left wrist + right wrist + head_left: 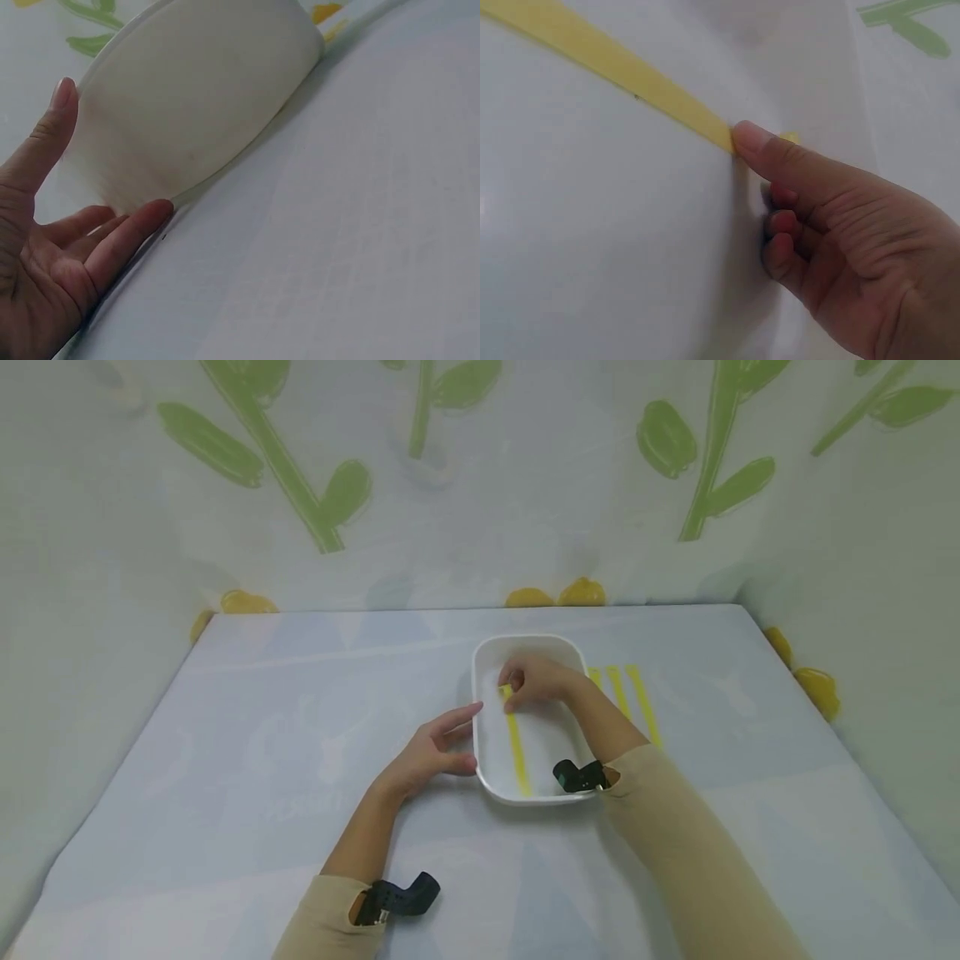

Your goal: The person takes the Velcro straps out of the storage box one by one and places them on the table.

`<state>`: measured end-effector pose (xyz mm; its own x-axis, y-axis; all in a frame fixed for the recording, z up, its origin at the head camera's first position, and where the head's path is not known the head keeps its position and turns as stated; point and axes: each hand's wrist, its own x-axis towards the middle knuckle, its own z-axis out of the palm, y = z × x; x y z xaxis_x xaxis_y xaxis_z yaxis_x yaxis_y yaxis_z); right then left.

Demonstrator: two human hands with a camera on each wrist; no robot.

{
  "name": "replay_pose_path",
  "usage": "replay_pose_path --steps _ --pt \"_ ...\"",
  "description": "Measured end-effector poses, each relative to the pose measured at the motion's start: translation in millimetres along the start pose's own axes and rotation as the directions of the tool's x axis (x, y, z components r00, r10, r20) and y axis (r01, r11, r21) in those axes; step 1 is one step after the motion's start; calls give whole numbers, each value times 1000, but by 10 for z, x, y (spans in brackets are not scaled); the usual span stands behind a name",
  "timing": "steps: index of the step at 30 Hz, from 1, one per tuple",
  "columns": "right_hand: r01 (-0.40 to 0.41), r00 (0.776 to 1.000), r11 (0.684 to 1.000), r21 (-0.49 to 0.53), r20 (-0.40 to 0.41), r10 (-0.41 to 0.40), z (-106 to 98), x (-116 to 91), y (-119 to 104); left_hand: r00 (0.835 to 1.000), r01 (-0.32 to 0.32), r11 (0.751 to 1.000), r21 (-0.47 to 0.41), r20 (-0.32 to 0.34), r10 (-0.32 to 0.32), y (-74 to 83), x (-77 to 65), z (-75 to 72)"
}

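A white rectangular basin (551, 777) with rounded corners stands on the table. Inside it, my right hand (536, 681) pinches the far end of a yellow strip (518, 752) between thumb and curled fingers. The right wrist view shows the thumb (751, 139) pressed over the strip (630, 71), with a short yellow end showing past it. My left hand (431, 752) is at the basin's left side, fingers extended and thumb apart. In the left wrist view, the fingers of the left hand (67, 255) lie along the lower outer wall of the basin (202, 97).
Several more yellow strips (642, 702) lie side by side on the table just right of the basin. The table (300, 735) has a pale cloth and meets a wall (480, 510) printed with green leaves at the back. A small black camera sits on each wrist.
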<state>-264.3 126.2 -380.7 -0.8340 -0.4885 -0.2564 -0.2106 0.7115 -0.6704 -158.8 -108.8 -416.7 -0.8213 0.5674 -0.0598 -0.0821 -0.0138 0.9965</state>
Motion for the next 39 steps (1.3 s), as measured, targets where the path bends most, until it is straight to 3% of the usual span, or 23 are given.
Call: replay_pose_path --steps 10,18,23,29,36,39 --pt "-40 999 997 71 18 39 11 44 -6 1000 6 1000 -8 -18 -6 -20 -19 -8" --pt "-54 997 979 195 63 42 4 68 -32 1000 -7 1000 20 -27 8 5 -18 -16" --pt "-60 997 947 317 55 45 -29 34 -32 1000 -1 999 42 -29 2 7 4 -18" --pt "10 1000 918 396 2 -12 -47 -33 -39 1000 7 999 52 -26 -6 -11 5 -23" --pt "126 990 841 527 -18 -137 -94 -68 -41 999 -11 999 41 -29 12 -17 18 -38" --pt "153 987 818 554 -49 -152 -98 -68 -21 1000 -11 999 43 -25 12 -29 27 -37"
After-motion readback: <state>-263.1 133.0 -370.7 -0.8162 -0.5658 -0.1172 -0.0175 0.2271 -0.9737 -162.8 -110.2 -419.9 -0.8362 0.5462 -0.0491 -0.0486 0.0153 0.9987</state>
